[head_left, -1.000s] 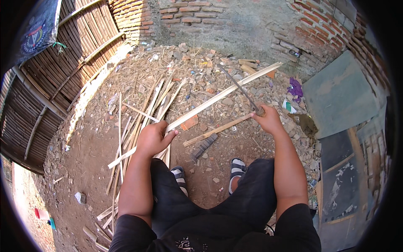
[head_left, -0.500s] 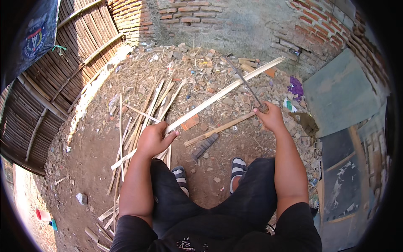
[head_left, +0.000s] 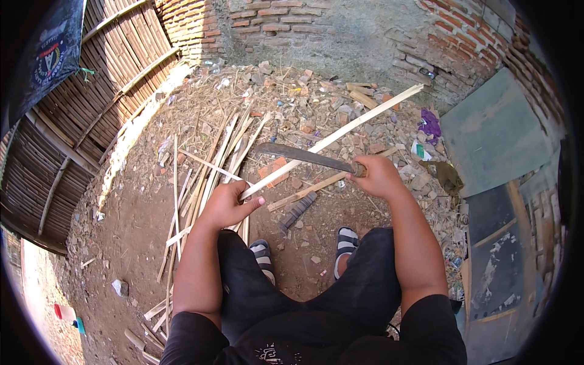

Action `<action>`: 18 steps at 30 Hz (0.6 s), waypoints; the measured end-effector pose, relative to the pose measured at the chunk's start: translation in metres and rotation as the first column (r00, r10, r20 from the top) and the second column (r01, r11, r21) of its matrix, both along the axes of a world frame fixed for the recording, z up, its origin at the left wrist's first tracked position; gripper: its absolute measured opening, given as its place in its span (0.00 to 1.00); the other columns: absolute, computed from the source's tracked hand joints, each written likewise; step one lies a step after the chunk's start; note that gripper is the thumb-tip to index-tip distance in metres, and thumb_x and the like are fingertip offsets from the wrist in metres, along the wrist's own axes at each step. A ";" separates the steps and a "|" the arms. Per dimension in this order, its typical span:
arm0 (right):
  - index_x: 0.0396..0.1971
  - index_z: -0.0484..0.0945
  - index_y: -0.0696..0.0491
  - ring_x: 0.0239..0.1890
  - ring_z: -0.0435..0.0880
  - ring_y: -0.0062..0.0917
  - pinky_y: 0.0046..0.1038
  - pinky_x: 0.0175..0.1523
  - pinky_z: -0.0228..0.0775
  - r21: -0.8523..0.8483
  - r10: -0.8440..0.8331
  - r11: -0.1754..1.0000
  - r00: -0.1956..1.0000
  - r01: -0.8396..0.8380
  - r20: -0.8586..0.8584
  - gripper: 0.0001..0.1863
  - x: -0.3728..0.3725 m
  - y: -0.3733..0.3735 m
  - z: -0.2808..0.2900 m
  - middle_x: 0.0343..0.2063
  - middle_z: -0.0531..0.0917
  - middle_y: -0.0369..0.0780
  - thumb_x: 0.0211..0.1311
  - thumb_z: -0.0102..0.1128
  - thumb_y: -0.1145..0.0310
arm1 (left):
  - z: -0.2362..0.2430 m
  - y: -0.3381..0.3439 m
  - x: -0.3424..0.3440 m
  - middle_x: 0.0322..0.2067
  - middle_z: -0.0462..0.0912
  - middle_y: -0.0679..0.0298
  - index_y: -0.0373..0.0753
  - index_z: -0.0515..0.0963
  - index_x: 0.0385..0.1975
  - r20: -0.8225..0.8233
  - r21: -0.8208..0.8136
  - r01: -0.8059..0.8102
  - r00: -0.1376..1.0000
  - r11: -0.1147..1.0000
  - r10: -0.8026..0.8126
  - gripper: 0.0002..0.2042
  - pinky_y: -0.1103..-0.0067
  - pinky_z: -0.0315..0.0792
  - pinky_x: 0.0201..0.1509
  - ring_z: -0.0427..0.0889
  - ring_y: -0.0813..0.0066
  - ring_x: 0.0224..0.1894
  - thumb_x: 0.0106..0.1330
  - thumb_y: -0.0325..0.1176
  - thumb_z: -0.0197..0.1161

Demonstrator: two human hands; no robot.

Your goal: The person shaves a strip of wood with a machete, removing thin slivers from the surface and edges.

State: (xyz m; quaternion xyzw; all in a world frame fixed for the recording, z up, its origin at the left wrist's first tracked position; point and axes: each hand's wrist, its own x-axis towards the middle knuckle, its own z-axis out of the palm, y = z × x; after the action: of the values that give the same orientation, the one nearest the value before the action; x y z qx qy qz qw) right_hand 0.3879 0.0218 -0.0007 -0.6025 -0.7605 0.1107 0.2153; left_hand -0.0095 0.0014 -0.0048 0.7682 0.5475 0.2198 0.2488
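My left hand (head_left: pixel 226 205) is closed around the lower part of a long pale bamboo strip (head_left: pixel 359 121), with the thumb stretched along it. From my fist the strip slants up and away to the right. My right hand (head_left: pixel 375 175) grips the handle of a machete (head_left: pixel 307 156), whose dark blade points left and lies across the strip. Whether the blade touches the strip or passes just above it, I cannot tell. Beneath my right hand, a browner bamboo piece (head_left: pixel 310 190) rests on the ground.
Several bamboo strips (head_left: pixel 210 159) lie piled left of centre. A dark grey ribbed object (head_left: pixel 298 212) is on the dirt before my feet. Rubble and dry straw spread toward a brick wall (head_left: pixel 280 23). A bamboo-slat wall (head_left: pixel 121 58) stands left; grey-green panels (head_left: pixel 496 131) lean at the right.
The machete has swung from an upright slant to nearly level across the bamboo strip, its blade now pointing left. My right hand has shifted slightly left and down. The strip has moved slightly right.
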 end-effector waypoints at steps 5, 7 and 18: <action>0.50 0.84 0.56 0.43 0.88 0.45 0.41 0.48 0.77 -0.037 -0.322 0.945 0.907 0.325 -0.272 0.28 0.045 0.016 -0.016 0.37 0.88 0.52 0.57 0.76 0.51 | 0.000 0.003 -0.002 0.19 0.78 0.53 0.32 0.79 0.28 -0.010 0.026 0.008 1.000 1.000 -0.008 0.25 0.66 0.73 0.30 0.79 0.60 0.23 0.59 0.53 0.76; 0.52 0.83 0.59 0.44 0.88 0.44 0.40 0.49 0.77 0.019 -0.329 0.937 0.902 0.348 -0.278 0.30 0.052 0.019 -0.025 0.39 0.88 0.53 0.57 0.76 0.51 | -0.001 0.003 -0.001 0.19 0.78 0.53 0.32 0.78 0.27 -0.005 0.022 0.004 1.000 1.000 -0.004 0.25 0.65 0.73 0.31 0.79 0.59 0.23 0.59 0.53 0.75; 0.46 0.85 0.54 0.40 0.87 0.43 0.39 0.46 0.77 -0.048 0.014 0.999 0.999 -0.013 0.035 0.24 -0.003 0.000 0.002 0.37 0.87 0.49 0.56 0.77 0.54 | -0.001 0.000 0.003 0.18 0.78 0.53 0.32 0.79 0.27 -0.029 0.038 -0.024 0.999 0.999 0.025 0.25 0.65 0.73 0.30 0.80 0.59 0.22 0.60 0.53 0.75</action>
State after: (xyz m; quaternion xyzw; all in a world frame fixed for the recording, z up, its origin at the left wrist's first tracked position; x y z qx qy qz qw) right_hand 0.3853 0.0215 0.0013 -0.6042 -0.7653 0.1197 0.1866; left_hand -0.0064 0.0015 -0.0057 0.7691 0.5561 0.2217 0.2237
